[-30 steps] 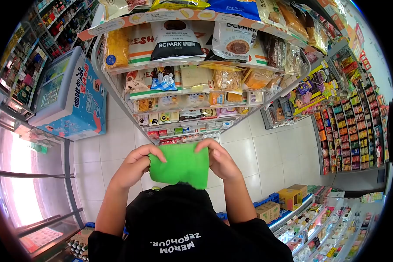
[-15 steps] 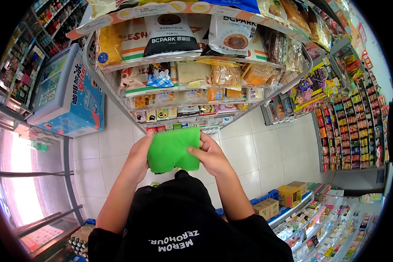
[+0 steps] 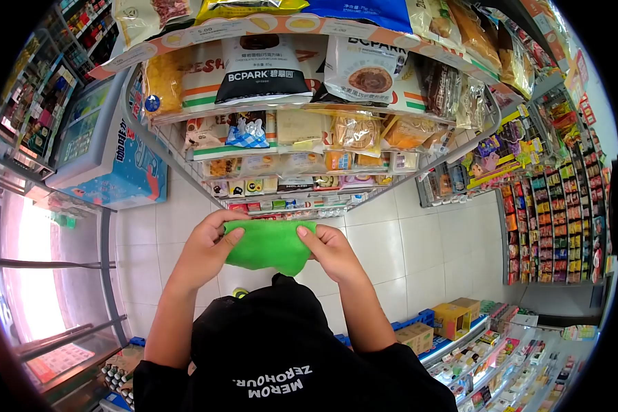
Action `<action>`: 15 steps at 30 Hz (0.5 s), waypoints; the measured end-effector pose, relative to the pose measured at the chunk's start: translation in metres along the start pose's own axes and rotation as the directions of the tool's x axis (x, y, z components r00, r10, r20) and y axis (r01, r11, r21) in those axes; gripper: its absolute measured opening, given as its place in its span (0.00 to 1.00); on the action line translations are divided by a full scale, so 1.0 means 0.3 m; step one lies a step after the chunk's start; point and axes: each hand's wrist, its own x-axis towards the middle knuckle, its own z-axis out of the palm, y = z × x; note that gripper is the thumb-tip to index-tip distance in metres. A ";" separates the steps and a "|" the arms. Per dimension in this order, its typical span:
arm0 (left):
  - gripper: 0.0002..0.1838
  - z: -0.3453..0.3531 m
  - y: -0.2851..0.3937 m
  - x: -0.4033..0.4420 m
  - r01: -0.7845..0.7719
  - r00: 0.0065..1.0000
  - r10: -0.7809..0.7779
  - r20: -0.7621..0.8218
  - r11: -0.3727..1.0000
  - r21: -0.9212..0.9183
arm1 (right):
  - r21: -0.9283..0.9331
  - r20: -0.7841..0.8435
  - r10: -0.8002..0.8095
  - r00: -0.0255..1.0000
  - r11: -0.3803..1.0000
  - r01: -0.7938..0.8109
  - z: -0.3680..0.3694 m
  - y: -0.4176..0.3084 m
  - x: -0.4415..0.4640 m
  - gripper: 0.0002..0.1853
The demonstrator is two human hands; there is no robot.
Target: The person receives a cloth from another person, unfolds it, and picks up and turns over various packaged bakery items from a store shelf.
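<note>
A bright green cloth [image 3: 268, 246] is stretched between my two hands, in front of my body and above the tiled floor. My left hand [image 3: 209, 247] grips its left end, thumb on top and fingers behind. At the right end, my right hand [image 3: 328, 250] pinches the cloth with its thumb on the near face; the other fingers are partly hidden. The cloth's lower edge hangs loose and uneven. Just beyond it stands a curved shelf rack [image 3: 206, 175] of packaged bread, including a black-and-white BCPARK bag [image 3: 263, 75].
A blue chest freezer [image 3: 127, 165] stands at the left, near a glass door [image 3: 55, 268]. Snack racks [image 3: 553, 213] line the right side. Cardboard boxes [image 3: 453, 319] and a lit display shelf [image 3: 515, 364] are at the lower right. Pale tiles [image 3: 374, 247] cover the floor.
The cloth has gone from a squarish spread to a lower, wider band. My left hand has shifted left and its thumb now lies over the cloth. The rack appears slightly larger.
</note>
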 end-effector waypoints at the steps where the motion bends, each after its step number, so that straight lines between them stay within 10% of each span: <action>1: 0.14 -0.007 0.014 0.003 0.018 1.000 -0.018 0.021 1.000 -0.016 | 0.024 0.014 0.005 1.000 1.000 -0.005 -0.009 -0.021 -0.002 0.18; 8: 0.25 0.065 -0.061 0.064 0.396 0.914 -0.335 0.228 0.859 -0.324 | 0.381 0.094 0.141 0.986 0.910 -0.166 -0.084 -0.094 0.045 0.13; 15: 0.23 0.168 -0.175 0.162 0.349 0.933 -0.359 0.033 0.876 -0.333 | 0.514 0.105 0.218 0.970 0.823 -0.240 -0.170 -0.071 0.038 0.21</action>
